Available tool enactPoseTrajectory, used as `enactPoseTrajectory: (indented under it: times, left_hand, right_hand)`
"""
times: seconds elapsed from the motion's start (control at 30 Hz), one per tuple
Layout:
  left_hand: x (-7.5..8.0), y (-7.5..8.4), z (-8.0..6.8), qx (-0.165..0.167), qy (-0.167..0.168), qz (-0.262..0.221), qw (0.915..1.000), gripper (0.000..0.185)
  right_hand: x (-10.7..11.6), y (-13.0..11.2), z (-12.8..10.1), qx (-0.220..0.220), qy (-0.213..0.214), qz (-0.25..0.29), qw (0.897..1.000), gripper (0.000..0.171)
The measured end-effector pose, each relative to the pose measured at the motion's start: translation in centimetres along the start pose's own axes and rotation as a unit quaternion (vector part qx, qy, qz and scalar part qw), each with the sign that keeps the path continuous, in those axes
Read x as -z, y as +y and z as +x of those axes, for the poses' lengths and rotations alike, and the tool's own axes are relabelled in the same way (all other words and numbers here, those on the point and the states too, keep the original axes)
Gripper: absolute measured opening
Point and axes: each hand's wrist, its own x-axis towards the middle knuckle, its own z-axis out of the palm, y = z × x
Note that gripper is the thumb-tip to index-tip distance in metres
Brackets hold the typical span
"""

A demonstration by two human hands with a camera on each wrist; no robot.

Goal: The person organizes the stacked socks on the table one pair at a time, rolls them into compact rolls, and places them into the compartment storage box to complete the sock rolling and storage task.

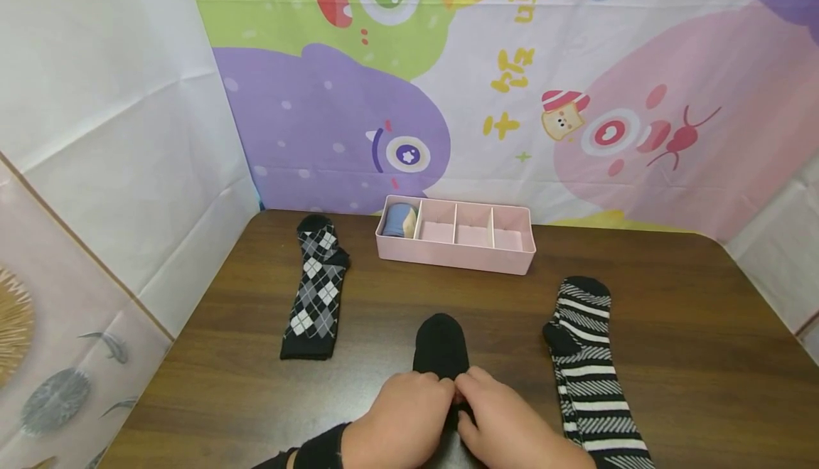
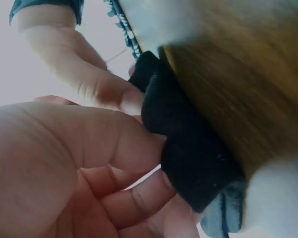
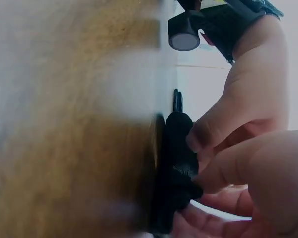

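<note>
Head view shows both hands meeting at six o'clock on the wooden table (image 1: 672, 327), the left hand (image 1: 399, 419) and right hand (image 1: 505, 423) pinching the near end of a plain black sock (image 1: 440, 344), whose toe points toward twelve. The wrist views confirm fingers curled onto the black fabric, seemingly bunching or rolling it, though blur makes the fold hard to read. At twelve o'clock sits a pink divided organizer (image 1: 457, 252): its leftmost compartment holds a rolled blue sock (image 1: 399, 220); the other three look bare. So one compartment appears filled, with this sock in hand. An argyle sock (image 1: 316, 288) at ten o'clock and a striped sock (image 1: 589, 355) at three lie flat, untouched.
</note>
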Motion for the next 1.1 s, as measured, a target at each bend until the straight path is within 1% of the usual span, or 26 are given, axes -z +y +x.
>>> enactPoseTrajectory:
  times: [0.07, 0.1, 0.17, 0.23, 0.3, 0.33, 0.37, 0.4, 0.43, 0.47, 0.5, 0.57, 0.63, 0.7, 0.77, 0.8, 0.87, 0.9, 0.97, 1.03, 1.1]
  left_hand:
    - [-0.1, -0.2, 0.1, 0.000, 0.001, 0.004, 1.0000, 0.004]
    - [-0.2, -0.2, 0.1, -0.001, 0.005, 0.007, 1.0000, 0.004]
    - [-0.3, -0.4, 0.2, -0.003, 0.015, 0.011, 0.9998, 0.004]
    - [-0.5, -0.6, 0.4, -0.006, 0.026, 0.012, 0.9996, 0.005]
    - [-0.6, -0.8, 0.5, -0.011, 0.034, 0.010, 0.9993, 0.009]
    - [-0.7, -0.9, 0.6, -0.013, 0.034, 0.011, 0.9993, 0.011]
    - [-0.7, -1.0, 0.7, -0.015, 0.033, 0.012, 0.9993, 0.012]
    - [-0.7, -1.0, 0.7, -0.015, 0.030, 0.011, 0.9994, 0.013]
    - [-0.7, -1.0, 0.7, -0.016, 0.027, 0.013, 0.9994, 0.013]
    - [-0.7, -1.0, 0.7, -0.017, 0.026, 0.013, 0.9994, 0.012]
    - [-0.6, -0.9, 0.6, -0.018, 0.023, 0.014, 0.9995, 0.013]
    - [-0.4, -0.8, 0.4, -0.023, 0.018, 0.021, 0.9994, 0.013]
    - [-0.2, -0.6, 0.2, -0.024, 0.009, 0.024, 0.9994, 0.013]
    - [0.0, -0.4, 0.0, -0.024, 0.001, 0.028, 0.9993, 0.013]
    - [0.1, -0.3, -0.1, -0.019, -0.002, 0.029, 0.9994, 0.011]
    - [0.1, -0.3, -0.1, -0.015, -0.004, 0.026, 0.9995, 0.011]
    - [0.1, -0.4, 0.0, -0.005, -0.006, 0.021, 0.9998, 0.010]
    - [0.1, -0.4, 0.1, 0.000, -0.008, 0.017, 0.9998, 0.010]
    - [0.2, -0.6, 0.3, 0.011, -0.009, -0.001, 0.9999, 0.010]
    - [0.2, -0.7, 0.5, 0.022, -0.014, -0.025, 0.9993, 0.012]
    - [0.4, -0.9, 0.7, 0.028, -0.014, -0.041, 0.9987, 0.015]
  right_hand:
    - [0.0, -0.1, -0.1, 0.023, 0.018, -0.052, 0.998, 0.016]
    - [-0.1, -0.2, -0.1, 0.041, 0.024, -0.079, 0.996, 0.015]
    - [0.0, -0.3, -0.1, 0.094, 0.031, -0.122, 0.988, 0.014]
    - [0.0, -0.4, 0.0, 0.157, 0.036, -0.158, 0.974, 0.011]
    - [0.0, -0.4, 0.0, 0.220, 0.045, -0.201, 0.953, 0.010]
    - [-0.1, -0.3, 0.0, 0.242, 0.048, -0.218, 0.944, 0.011]
    - [-0.2, -0.3, 0.0, 0.256, 0.052, -0.232, 0.937, 0.012]
    - [-0.3, -0.3, 0.0, 0.260, 0.054, -0.244, 0.933, 0.013]
    - [-0.3, -0.3, 0.0, 0.259, 0.052, -0.250, 0.931, 0.014]
    - [-0.3, -0.4, 0.0, 0.257, 0.052, -0.252, 0.932, 0.014]
    - [-0.4, -0.4, 0.0, 0.248, 0.046, -0.247, 0.936, 0.014]
    - [-0.3, -0.4, 0.0, 0.226, 0.034, -0.221, 0.948, 0.011]
    - [-0.2, -0.3, 0.0, 0.197, 0.019, -0.170, 0.965, 0.011]
    - [0.1, -0.1, 0.1, 0.163, 0.002, -0.111, 0.980, 0.012]
    - [0.3, 0.2, 0.3, 0.127, -0.008, -0.048, 0.991, 0.013]
    - [0.4, 0.4, 0.4, 0.106, -0.014, -0.018, 0.994, 0.014]
    - [0.6, 0.7, 0.5, 0.067, -0.024, 0.035, 0.997, 0.013]
    - [0.6, 0.8, 0.6, 0.049, -0.026, 0.059, 0.997, 0.013]
    - [0.6, 1.0, 0.7, 0.025, -0.029, 0.090, 0.995, 0.015]
    - [0.6, 1.2, 0.8, 0.020, -0.026, 0.105, 0.994, 0.019]
    - [0.5, 1.3, 0.9, 0.027, -0.013, 0.088, 0.996, 0.021]
